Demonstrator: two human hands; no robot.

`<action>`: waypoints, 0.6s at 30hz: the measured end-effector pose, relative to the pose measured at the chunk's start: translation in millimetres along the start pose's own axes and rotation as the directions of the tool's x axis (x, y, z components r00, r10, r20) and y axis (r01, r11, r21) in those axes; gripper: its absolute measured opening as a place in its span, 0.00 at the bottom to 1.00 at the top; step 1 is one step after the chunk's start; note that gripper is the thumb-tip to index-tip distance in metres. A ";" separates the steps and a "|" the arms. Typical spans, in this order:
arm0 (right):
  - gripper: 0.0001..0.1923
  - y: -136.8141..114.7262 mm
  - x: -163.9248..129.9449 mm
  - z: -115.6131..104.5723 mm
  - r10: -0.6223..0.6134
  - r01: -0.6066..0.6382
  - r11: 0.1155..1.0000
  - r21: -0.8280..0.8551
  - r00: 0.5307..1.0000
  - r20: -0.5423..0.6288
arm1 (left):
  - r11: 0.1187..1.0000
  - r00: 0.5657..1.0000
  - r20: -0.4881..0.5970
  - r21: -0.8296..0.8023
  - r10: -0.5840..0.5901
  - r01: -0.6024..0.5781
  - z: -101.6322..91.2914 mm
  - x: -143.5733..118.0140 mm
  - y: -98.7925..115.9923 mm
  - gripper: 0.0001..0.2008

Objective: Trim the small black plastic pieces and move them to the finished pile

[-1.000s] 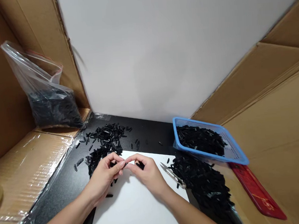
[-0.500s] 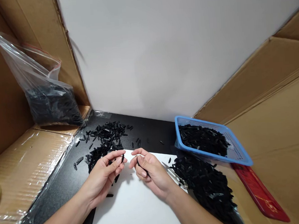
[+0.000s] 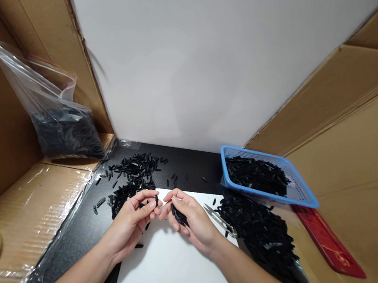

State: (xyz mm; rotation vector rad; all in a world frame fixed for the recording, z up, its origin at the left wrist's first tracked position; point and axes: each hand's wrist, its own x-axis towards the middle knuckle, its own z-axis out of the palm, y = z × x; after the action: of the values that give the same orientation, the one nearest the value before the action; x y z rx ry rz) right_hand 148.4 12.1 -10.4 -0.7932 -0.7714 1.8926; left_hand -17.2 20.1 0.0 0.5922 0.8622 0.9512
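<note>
The left hand [image 3: 134, 216] pinches a short black plastic piece [image 3: 156, 200] between thumb and forefinger, the other fingers loosely curled. The piece stands nearly upright, its long axis running away from the wrist toward the far side of the table [image 3: 85, 226], its far end poking clear above the fingertips. The right hand [image 3: 189, 217] is curled, palm turned inward, closed on a small bundle of black plastic pieces [image 3: 178, 214]. That bundle lies slantwise across the palm, its long axis running from upper left near the thumb down to lower right by the bent fingers. Both hands hover just above a white sheet [image 3: 171, 263] lying on the black table, fingertips close together but apart.

Just right of the right hand, thread snips [image 3: 221, 220] lie on the sheet's edge, blades pointing up-left. Beyond them a heap of black pieces [image 3: 258, 233] spreads in front of a blue basket [image 3: 304, 196] holding more. Another scattered pile [image 3: 131, 178] lies beyond the left hand, and a clear bag [image 3: 54, 112] of pieces leans on cardboard at left.
</note>
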 end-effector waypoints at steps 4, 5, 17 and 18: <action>0.12 0.5 0.4 2.3 -0.008 0.007 0.999 -0.054 1.000 -0.019 | 1.000 1.000 0.014 0.011 -0.018 0.018 0.2 -0.1 -0.1 0.11; 0.13 1.0 0.7 2.6 -0.009 0.008 0.998 -0.059 1.000 -0.023 | 1.000 1.000 0.020 0.016 -0.024 0.024 0.1 -0.2 -0.5 0.11; 0.16 2.1 -0.5 2.5 -0.037 0.025 0.984 -0.177 0.997 -0.066 | 0.997 0.999 0.023 0.072 -0.042 0.040 0.2 0.5 -3.2 0.11; 0.16 2.0 -0.2 1.9 -0.036 0.022 0.984 -0.176 0.997 -0.075 | 0.997 0.999 0.023 0.071 -0.045 0.043 0.7 0.7 -3.3 0.11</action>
State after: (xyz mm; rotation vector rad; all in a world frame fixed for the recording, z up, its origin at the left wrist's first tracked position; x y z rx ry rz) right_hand 146.1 10.7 -10.8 -0.9539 -0.9043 1.7746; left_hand -14.9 19.2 -2.4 0.6420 0.8858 0.8747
